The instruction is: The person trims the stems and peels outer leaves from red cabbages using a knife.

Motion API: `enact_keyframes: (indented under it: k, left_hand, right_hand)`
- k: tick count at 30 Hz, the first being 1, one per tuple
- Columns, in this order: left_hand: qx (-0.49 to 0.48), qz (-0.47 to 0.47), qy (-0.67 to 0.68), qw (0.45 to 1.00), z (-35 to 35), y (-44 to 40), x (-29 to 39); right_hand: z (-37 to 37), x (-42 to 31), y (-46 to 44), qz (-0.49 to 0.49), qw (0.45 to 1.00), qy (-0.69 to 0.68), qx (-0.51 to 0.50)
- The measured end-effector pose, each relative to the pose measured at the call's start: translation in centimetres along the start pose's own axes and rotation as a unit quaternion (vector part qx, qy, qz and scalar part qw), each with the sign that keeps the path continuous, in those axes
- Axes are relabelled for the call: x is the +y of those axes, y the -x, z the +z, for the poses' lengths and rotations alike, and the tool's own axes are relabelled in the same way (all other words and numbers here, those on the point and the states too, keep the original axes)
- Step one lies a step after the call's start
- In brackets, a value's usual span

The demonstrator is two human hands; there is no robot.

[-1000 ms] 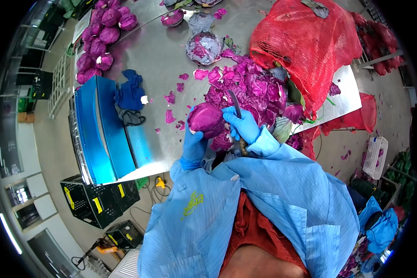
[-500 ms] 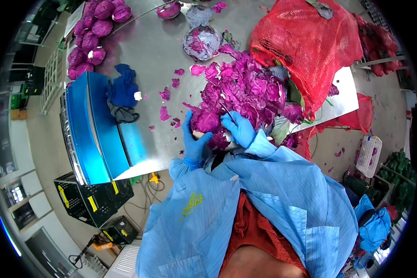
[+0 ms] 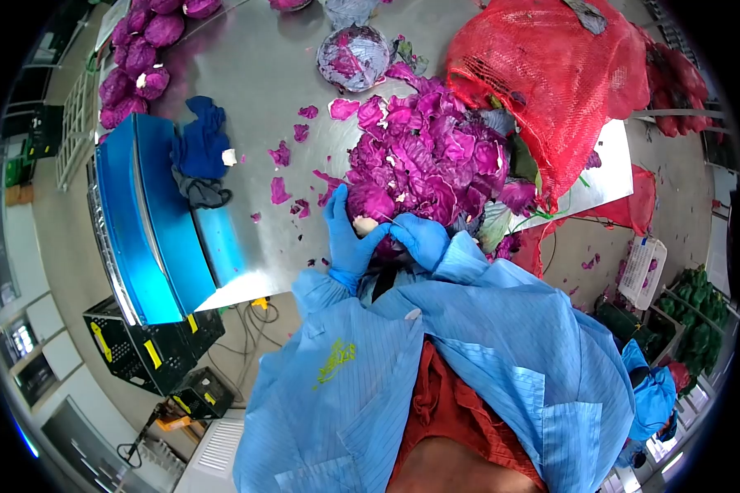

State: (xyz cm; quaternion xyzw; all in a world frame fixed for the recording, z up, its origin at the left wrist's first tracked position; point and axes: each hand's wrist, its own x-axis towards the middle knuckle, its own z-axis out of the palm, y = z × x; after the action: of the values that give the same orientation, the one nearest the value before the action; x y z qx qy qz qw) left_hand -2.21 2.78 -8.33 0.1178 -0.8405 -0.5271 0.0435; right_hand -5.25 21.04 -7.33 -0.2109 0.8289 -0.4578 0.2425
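Observation:
My left hand [image 3: 351, 246], in a blue glove, holds a red cabbage [image 3: 371, 202] from its left side, with the thumb near the pale stem end. Close against it, my right hand [image 3: 423, 240], gloved too, has its fingers closed around a small knife [image 3: 386, 217]; only a thin bit of it shows by the cabbage. The two hands meet at the thumb and fingertips. Just beyond them lies a heap of loose purple cabbage leaves [image 3: 440, 152]. Farther off rests a whole cabbage with greyish outer leaves [image 3: 353, 57].
A red mesh sack [image 3: 543, 66] lies at the right of the metal table [image 3: 259, 90]. Several trimmed cabbages [image 3: 140, 57] are piled at the far left. A blue box-shaped unit [image 3: 144, 214] and a dark blue cloth [image 3: 201, 140] are on the left. Black crates [image 3: 144, 345] stand below.
The view has shifted slightly. My right hand has turned and come in toward my left thumb, so less of the knife shows. The cabbage stays in my left hand, its pale stem end more exposed.

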Motion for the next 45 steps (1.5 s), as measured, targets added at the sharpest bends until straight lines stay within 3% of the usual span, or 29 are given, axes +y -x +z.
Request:
enact_keyframes:
  k: [20, 32, 35, 41, 45]
  left_hand:
    - [-0.068, 0.0, 0.033, 0.997, -0.3, -1.3, -1.4]
    - [-0.039, -0.011, 0.036, 0.999, 0.4, -1.4, -1.2]
    - [-0.02, 0.003, 0.056, 0.998, 0.9, -1.3, -1.8]
    - [-0.001, 0.014, 0.054, 0.998, 1.1, -1.4, -1.3]
    - [0.006, 0.032, 0.037, 0.999, 1.1, -1.4, -0.9]
  right_hand:
    - [1.7, 1.1, -0.6, -0.035, 0.991, 0.056, 0.12]
    - [1.4, 2.7, -1.8, 0.026, 0.999, 0.007, -0.034]
    - [1.7, 1.7, -1.8, 0.055, 0.979, 0.197, 0.012]
    - [1.4, 1.7, -2.0, 0.032, 0.977, 0.208, 0.025]
    - [1.1, 1.8, -2.3, 0.043, 0.979, 0.197, -0.019]
